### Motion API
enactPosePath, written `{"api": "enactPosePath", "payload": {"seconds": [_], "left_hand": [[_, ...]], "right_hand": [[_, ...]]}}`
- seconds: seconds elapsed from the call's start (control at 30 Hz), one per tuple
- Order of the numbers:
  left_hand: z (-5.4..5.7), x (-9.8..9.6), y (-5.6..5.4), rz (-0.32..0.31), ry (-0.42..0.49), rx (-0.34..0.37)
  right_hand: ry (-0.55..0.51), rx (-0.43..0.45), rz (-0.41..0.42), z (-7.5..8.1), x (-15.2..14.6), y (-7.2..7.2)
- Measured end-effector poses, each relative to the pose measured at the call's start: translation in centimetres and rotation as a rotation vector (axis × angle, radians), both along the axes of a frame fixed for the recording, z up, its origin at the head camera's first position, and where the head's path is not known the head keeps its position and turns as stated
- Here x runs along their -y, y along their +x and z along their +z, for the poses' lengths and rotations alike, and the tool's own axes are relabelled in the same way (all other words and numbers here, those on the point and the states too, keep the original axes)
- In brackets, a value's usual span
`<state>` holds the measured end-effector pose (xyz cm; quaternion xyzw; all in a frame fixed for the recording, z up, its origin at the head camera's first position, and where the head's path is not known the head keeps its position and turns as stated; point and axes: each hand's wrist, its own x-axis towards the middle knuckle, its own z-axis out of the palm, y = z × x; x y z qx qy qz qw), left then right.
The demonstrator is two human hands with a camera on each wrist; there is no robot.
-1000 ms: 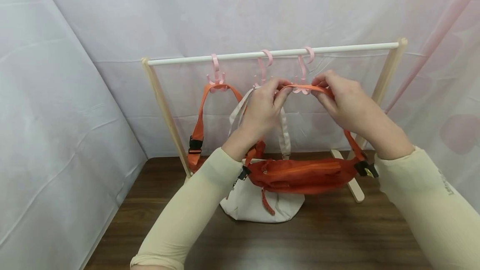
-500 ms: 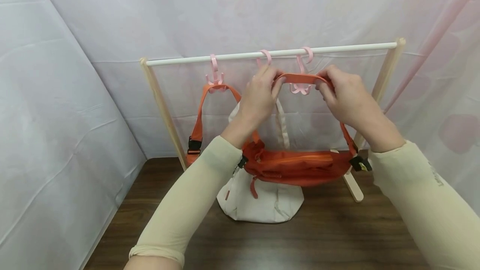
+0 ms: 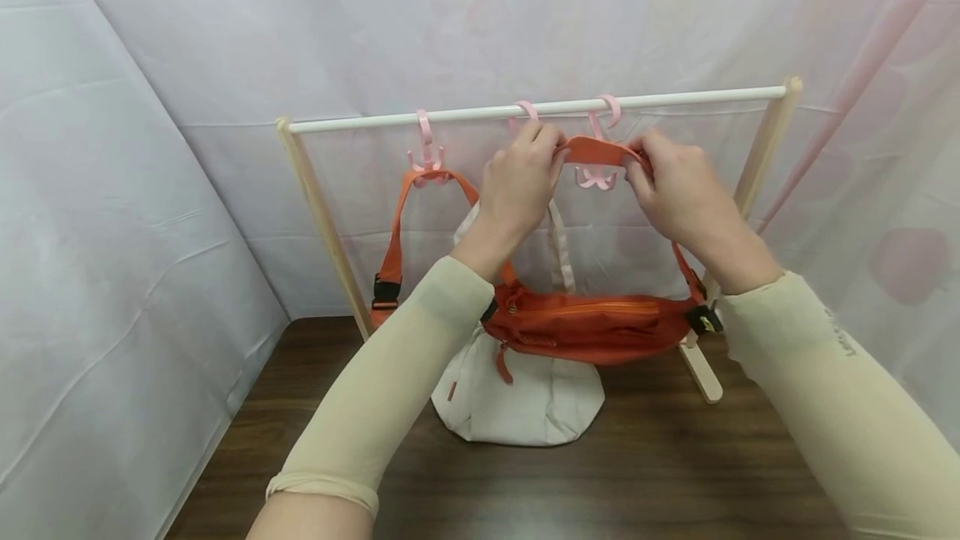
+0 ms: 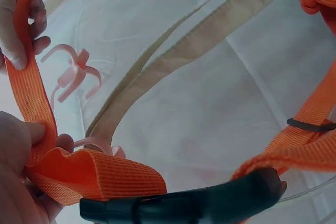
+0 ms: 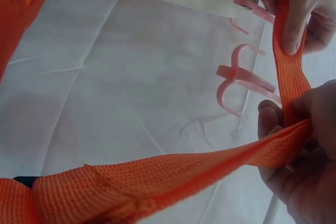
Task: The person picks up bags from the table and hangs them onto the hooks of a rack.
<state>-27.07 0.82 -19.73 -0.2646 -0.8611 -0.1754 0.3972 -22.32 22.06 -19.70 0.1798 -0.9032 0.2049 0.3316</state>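
Note:
An orange-red waist bag (image 3: 585, 327) hangs from its orange strap (image 3: 596, 151), which both hands hold up. My left hand (image 3: 522, 182) pinches the strap on the left, and my right hand (image 3: 678, 186) pinches it on the right, leaving a short stretch between them. Just behind and below that stretch is a pink claw hook (image 3: 597, 179); in the right wrist view the pink hook (image 5: 239, 74) shows its prongs beside the strap, not under it. Behind the waist bag hangs a cream bag (image 3: 517, 402), its upper straps partly hidden by my left hand.
A wooden rack holds a white rod (image 3: 465, 114) with pink hooks. On the left pink hook (image 3: 426, 158) hangs another orange strap (image 3: 393, 252) with a black buckle (image 3: 387, 290). The rack's foot (image 3: 701, 372) stands on the dark wooden table (image 3: 637, 473). Pale curtains surround it.
Both hands have risen, lifting the strap from in front of the right hook's prongs to above them. The waist bag has moved up and slightly left.

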Motion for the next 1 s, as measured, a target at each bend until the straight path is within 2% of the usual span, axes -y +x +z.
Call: {"api": "enactPosePath", "payload": {"seconds": [0.23,0.5,0.63,0.8,1.0], "left_hand": [[-0.4,-0.4,-0.4,0.08,-0.081,-0.133],[-0.7,-0.9,-0.6,0.17,-0.168,-0.21],[-1.0,-1.1,-0.6,0.191,-0.205,-0.193],[-1.3,-1.3,-0.5,0.191,-0.218,-0.124],[-1.8,-1.6,-0.4,0.206,-0.228,-0.127]], "right_hand": [[-0.002,-0.003,-0.001,-0.2,0.2,-0.5],[0.013,-0.011,-0.016,-0.5,0.3,-0.9],[0.019,-0.005,-0.021,-0.7,0.2,-1.2],[0.025,0.013,-0.022,-1.2,0.1,-1.5],[0.028,0.044,-0.038,-1.6,-0.1,-1.8]]}}
